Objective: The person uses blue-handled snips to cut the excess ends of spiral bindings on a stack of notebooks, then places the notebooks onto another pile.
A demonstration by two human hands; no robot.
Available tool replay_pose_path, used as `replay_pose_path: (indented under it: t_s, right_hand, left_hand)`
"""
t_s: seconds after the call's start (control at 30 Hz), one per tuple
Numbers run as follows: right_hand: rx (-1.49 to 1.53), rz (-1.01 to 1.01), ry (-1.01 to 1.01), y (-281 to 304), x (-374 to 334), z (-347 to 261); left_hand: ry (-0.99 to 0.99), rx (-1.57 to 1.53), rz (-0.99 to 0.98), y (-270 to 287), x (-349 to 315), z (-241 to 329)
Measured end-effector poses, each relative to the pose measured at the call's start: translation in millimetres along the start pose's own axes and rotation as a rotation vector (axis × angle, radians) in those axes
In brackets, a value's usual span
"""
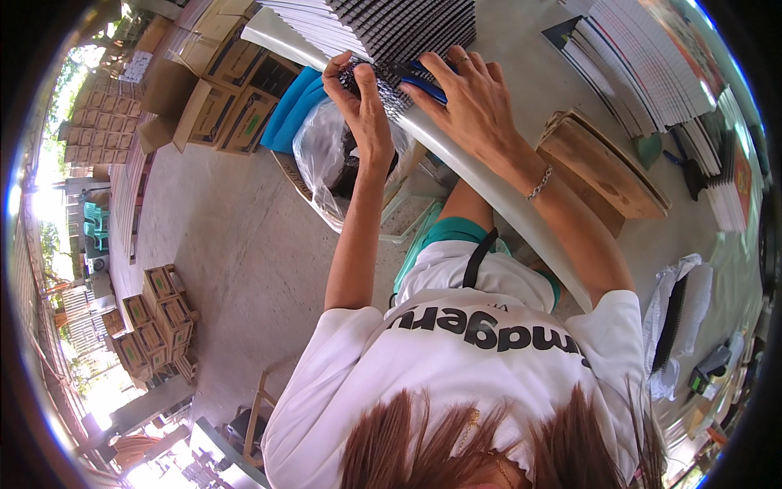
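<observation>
Bare concrete floor (236, 244) spreads below a pale worktop (489, 183), whose rounded edge curves across the upper part of the head view. Stacks of brown cardboard boxes (220, 90) stand on the floor at the upper left, and a smaller cluster of boxes (159, 314) sits further down on the left. Just under the worktop edge a clear plastic bag (322, 151) bulges beside a folded blue sheet (293, 106).

On the worktop, at the top centre, lies a pile of spiral-bound notebooks (383, 24) with dark wire bindings facing the person. The left hand (358, 102) is curled at the near edge of that pile, fingers and thumb pinching the black wire coil (371, 81) of the lowest notebook. The right hand (472, 102) lies close beside it, fingers closed over blue-handled pliers (428, 85) that rest against the same coil; a ring shows on one finger and a thin bracelet (539, 183) circles the wrist.

More notebooks (643, 61) are fanned out in rows at the upper right of the worktop. Near the right forearm a wooden board (603, 171) lies flat. Further down the right side, a white cloth (680, 306) holds a long black coil strip (672, 326). The person wears a white shirt.
</observation>
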State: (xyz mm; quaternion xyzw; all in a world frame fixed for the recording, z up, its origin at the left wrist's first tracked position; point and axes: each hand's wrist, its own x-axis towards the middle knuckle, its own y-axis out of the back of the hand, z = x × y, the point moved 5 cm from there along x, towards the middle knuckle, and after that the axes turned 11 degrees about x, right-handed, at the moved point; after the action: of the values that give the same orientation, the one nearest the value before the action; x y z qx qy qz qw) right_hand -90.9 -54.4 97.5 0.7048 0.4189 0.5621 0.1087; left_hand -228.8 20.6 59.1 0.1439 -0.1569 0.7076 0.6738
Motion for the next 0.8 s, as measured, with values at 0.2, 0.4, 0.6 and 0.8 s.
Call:
replay_pose_path:
  t_s: [0.2, 0.4, 0.6, 0.8]
  right_hand:
    - [0.091, -0.04, 0.002, -3.3, 3.5, 0.6]
    - [0.163, -0.262, -0.26, -9.0, -3.5, 9.0]
    - [-0.014, -0.007, -0.038, -0.8, -12.0, 8.2]
    - [-0.024, -0.018, -0.011, -7.7, -10.6, 5.2]
  left_hand:
    - [-0.104, 0.123, -0.021, -1.9, -1.7, -6.5]
    - [-0.005, -0.05, -0.007, -6.8, -6.2, 2.4]
    - [0.055, -0.063, 0.024, -7.4, -7.3, -0.8]
    - [0.043, -0.048, 0.016, -8.4, -9.8, 1.1]
